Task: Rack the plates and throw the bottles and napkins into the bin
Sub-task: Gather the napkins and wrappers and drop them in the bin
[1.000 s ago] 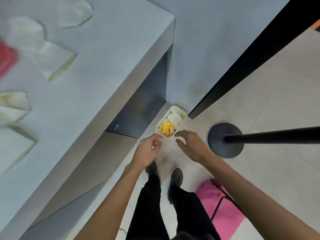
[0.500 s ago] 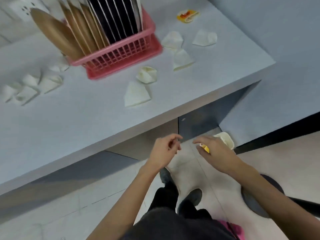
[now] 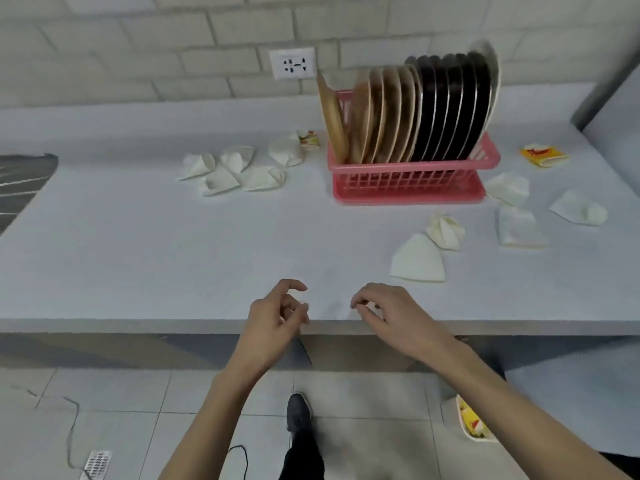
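Head view, left hand [image 3: 277, 318], right hand [image 3: 389, 315] loosely curled, empty, above table [image 3: 138, 254]; plates [image 3: 443, 109] in rack [image 3: 408, 180], napkins [image 3: 417, 259] scattered

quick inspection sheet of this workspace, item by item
surface: table, pale, littered
job's things: plates upright in pink rack; napkins scattered both sides of it; bin on floor, yellow trash inside; bottles: nothing seen
clutter: yellow wrappers on table
hands: left hand and right hand over near edge, loosely curled, empty
cables: thin cable on floor
surroundings: brick wall, socket, floor drain
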The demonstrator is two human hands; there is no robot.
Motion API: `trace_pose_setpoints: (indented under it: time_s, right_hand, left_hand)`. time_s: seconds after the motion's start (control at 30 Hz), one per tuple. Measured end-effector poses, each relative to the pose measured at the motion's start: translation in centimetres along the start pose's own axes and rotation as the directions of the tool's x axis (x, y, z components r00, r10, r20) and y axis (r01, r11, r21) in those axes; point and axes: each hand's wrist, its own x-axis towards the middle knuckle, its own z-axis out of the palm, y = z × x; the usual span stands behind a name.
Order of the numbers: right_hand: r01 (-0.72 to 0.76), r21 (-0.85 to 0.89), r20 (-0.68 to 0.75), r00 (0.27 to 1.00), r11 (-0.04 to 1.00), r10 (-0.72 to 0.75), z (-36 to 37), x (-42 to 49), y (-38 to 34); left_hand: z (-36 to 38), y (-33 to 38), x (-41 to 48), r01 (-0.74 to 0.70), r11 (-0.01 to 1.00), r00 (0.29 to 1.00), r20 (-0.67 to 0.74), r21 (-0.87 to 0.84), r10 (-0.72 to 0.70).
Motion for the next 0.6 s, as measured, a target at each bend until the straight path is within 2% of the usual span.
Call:
trace_pose_setpoints:
  time_s: [0.27, 0.47, 0.6]
  right_hand:
    - [0.006, 0.025, 0.077, 0.997, 1.0, -0.008, 4.8, 11.6, -6.9]
    - [0.026, -0.04, 0.041, 0.999, 0.999, -0.025, 5.4, 18.1, -8.0]
    - [0.061, -0.124, -0.03, 0.997, 0.99, -0.065, 4.6, 22.3, -8.1]
  left_hand:
    - [-9.8, -5.9, 6.0, 0.014, 0.998, 1.0, -0.027, 0.063, -0.013]
    - [-16.1, -8.9, 13.1, -0.063, 0.973, 0.994, -0.069, 0.224, 0.08]
    - [-18.5, -10.6, 18.1, -0.103, 0.921, 0.987, -0.081, 0.375, 0.143]
